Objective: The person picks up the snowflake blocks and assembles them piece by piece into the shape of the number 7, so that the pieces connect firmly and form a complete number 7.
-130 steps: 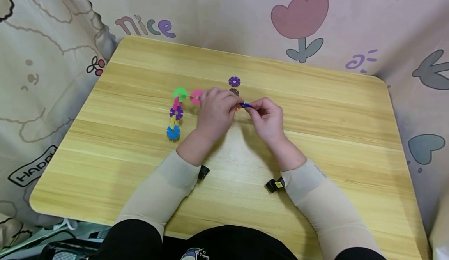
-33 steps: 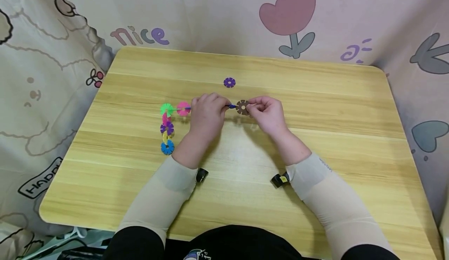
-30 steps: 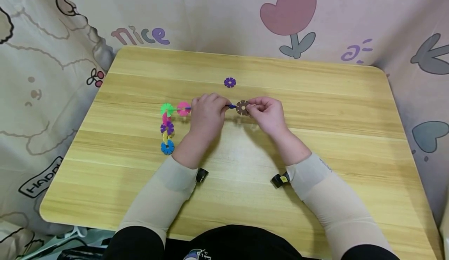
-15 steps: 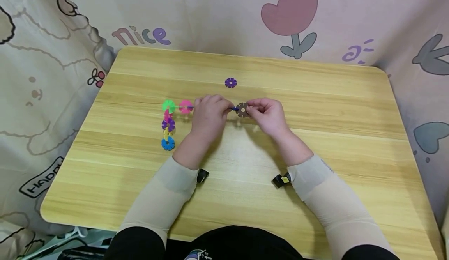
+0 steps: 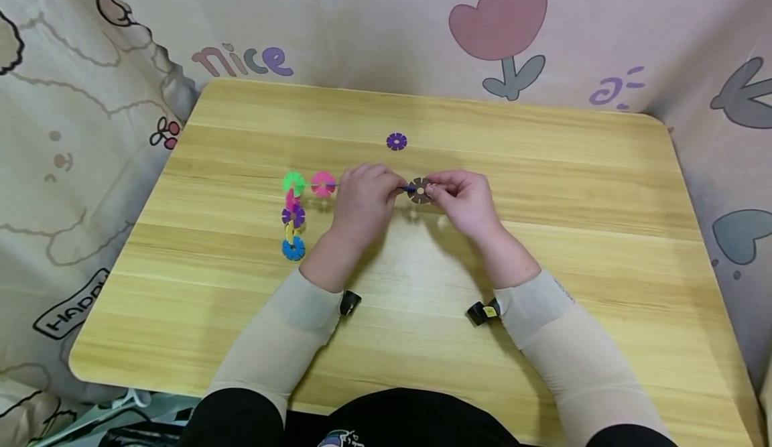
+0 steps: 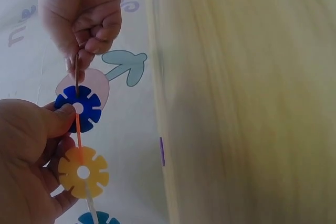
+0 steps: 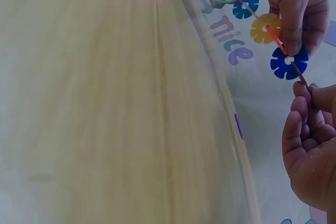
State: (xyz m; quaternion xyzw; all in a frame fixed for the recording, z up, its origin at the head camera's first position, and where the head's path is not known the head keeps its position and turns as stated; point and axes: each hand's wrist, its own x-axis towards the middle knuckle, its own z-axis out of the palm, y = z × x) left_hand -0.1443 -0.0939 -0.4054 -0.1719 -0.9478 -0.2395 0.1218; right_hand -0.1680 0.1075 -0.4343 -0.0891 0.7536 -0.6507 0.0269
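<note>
My left hand (image 5: 364,202) pinches a dark blue notched disc (image 6: 93,109) between thumb and fingers, at the end of a chain of linked plastic snowflake discs. Behind it in the chain come an edge-on orange disc (image 6: 80,136), a yellow disc (image 6: 97,181) and a blue disc (image 7: 242,10). With thumb and forefinger my right hand (image 5: 466,202) grips a brown disc (image 5: 415,196), whose edge meets the dark blue disc's rim. Left of my left hand the chain runs on through a pink disc (image 5: 317,189) and a green disc (image 5: 287,185).
From the green disc the chain bends toward me, past a purple disc (image 5: 298,217) to a light blue disc (image 5: 288,251). A loose purple disc (image 5: 391,143) lies farther back on the wooden table (image 5: 573,199). Printed curtain (image 5: 374,38) hangs behind the table.
The brown disc, earlier lying on the table by the loose purple one, is now in my right hand against the dark blue disc. During the last second the hands and chain shift slightly rightward.
</note>
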